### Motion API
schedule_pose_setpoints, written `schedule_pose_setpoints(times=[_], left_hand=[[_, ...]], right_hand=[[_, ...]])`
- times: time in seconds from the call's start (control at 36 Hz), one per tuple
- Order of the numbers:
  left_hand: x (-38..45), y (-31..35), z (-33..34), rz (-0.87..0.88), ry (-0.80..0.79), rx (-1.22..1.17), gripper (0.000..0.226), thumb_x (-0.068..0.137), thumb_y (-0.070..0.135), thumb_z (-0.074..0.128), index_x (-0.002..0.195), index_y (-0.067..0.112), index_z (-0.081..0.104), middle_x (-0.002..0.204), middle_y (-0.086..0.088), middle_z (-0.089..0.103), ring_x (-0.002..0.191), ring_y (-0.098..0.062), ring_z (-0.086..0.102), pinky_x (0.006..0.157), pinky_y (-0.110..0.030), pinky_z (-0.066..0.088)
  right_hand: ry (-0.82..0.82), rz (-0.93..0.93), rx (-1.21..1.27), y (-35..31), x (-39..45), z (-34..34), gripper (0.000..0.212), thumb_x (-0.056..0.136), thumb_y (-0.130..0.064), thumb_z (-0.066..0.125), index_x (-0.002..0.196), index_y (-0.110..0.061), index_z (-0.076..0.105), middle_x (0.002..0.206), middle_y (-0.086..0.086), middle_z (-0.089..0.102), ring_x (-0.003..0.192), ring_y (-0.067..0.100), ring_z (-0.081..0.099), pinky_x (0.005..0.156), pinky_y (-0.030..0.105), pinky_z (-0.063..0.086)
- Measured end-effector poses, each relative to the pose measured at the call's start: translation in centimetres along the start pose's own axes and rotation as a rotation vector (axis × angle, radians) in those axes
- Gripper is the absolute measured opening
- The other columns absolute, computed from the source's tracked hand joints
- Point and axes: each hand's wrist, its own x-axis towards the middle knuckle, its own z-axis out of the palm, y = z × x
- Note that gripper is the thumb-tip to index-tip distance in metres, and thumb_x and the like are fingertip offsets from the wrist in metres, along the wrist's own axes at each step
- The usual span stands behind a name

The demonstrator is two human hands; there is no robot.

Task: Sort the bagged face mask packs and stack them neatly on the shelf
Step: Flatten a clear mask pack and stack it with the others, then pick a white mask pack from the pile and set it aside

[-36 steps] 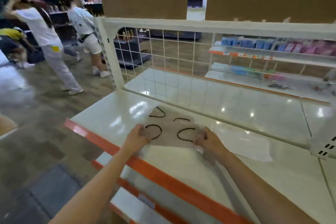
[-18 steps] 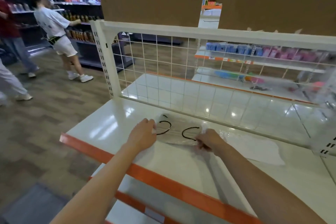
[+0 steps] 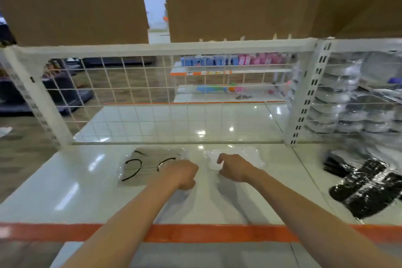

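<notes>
Shelf (image 3: 65, 183) held grey mask pack (image 3: 150, 165). Left hand (image 3: 181, 173) curled at its edge, grip unclear; right hand (image 3: 236, 168) pinched clear bag (image 3: 243, 154). Sorting step; next, likely stack bag.

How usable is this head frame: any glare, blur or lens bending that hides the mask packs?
Head view: ceiling lights glare in spots on the glossy shelf; wide-angle bending bows the top rail; overall soft motion blur. The grey mask pack reads fine, but the clear pack under the right hand nearly vanishes against white. Left hand sharp enough.
</notes>
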Motion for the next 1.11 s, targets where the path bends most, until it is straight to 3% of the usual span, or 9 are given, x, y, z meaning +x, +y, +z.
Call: schedule_pose_setpoints(times=[0.08, 0.25, 0.47, 0.58, 0.75, 1.03, 1.11], left_hand=[[1.3, 4.1, -1.1, 0.075, 0.066, 0.011, 0.028, 0.094, 0.025, 0.043, 0.117, 0.011, 0.052, 0.118, -0.011, 0.056, 0.105, -0.027, 0.056, 0.079, -0.033, 0.042], [2.8, 13.6, -3.1, 0.188, 0.140, -0.025, 0.033, 0.095, 0.031, 0.043, 0.121, 0.013, 0.052, 0.119, -0.009, 0.056, 0.107, -0.026, 0.056, 0.083, -0.033, 0.043], [3.6, 29.3, -5.2, 0.394, 0.146, -0.105, 0.034, 0.093, 0.035, 0.048, 0.123, 0.018, 0.052, 0.125, -0.009, 0.054, 0.112, -0.027, 0.053, 0.089, -0.034, 0.044], [4.0, 36.5, -6.0, 0.442, 0.186, -0.127, 0.027, 0.089, 0.032, 0.050, 0.111, 0.019, 0.058, 0.116, -0.010, 0.060, 0.105, -0.030, 0.057, 0.080, -0.033, 0.045], [3.6, 45.3, -5.5, 0.450, 0.221, -0.273, 0.030, 0.090, 0.031, 0.048, 0.114, 0.018, 0.060, 0.120, -0.010, 0.059, 0.111, -0.029, 0.056, 0.089, -0.034, 0.046], [7.8, 50.2, -8.2, 0.497, 0.359, -0.306, 0.026, 0.088, 0.026, 0.050, 0.110, 0.016, 0.058, 0.115, -0.004, 0.057, 0.110, -0.024, 0.053, 0.087, -0.033, 0.045], [10.7, 51.0, -9.6, 0.494, 0.366, -0.303, 0.036, 0.086, 0.021, 0.053, 0.121, 0.013, 0.052, 0.121, -0.006, 0.051, 0.114, -0.025, 0.049, 0.089, -0.034, 0.044]], right_hand=[[-0.002, -0.031, -0.099, 3.6, -3.3, -0.9, 0.040, 0.093, -0.019, 0.052, 0.132, -0.011, 0.044, 0.129, 0.010, 0.052, 0.117, 0.025, 0.050, 0.094, 0.030, 0.039], [-0.027, 0.091, -0.217, 12.3, -10.0, -2.8, 0.041, 0.094, -0.019, 0.050, 0.133, -0.012, 0.042, 0.131, 0.011, 0.047, 0.119, 0.027, 0.048, 0.097, 0.034, 0.039], [0.103, 0.269, -0.125, 23.2, -20.7, -5.7, 0.032, 0.085, -0.013, 0.053, 0.118, -0.009, 0.054, 0.123, 0.014, 0.054, 0.114, 0.028, 0.052, 0.089, 0.028, 0.040], [0.115, 0.370, -0.069, 28.4, -26.2, -6.4, 0.038, 0.089, -0.015, 0.050, 0.127, -0.010, 0.050, 0.128, 0.011, 0.053, 0.118, 0.027, 0.050, 0.094, 0.030, 0.039], [0.140, 0.543, 0.042, 35.7, -32.6, -6.2, 0.041, 0.092, -0.015, 0.052, 0.132, -0.008, 0.045, 0.133, 0.012, 0.051, 0.120, 0.026, 0.049, 0.094, 0.027, 0.038], [0.262, 0.543, 0.153, 41.8, -33.3, -6.6, 0.035, 0.092, -0.014, 0.051, 0.127, -0.008, 0.048, 0.128, 0.011, 0.049, 0.115, 0.024, 0.049, 0.090, 0.024, 0.038], [0.299, 0.509, 0.163, 42.9, -31.9, -7.5, 0.034, 0.091, -0.012, 0.050, 0.124, -0.008, 0.052, 0.126, 0.011, 0.051, 0.113, 0.025, 0.050, 0.090, 0.026, 0.039]])
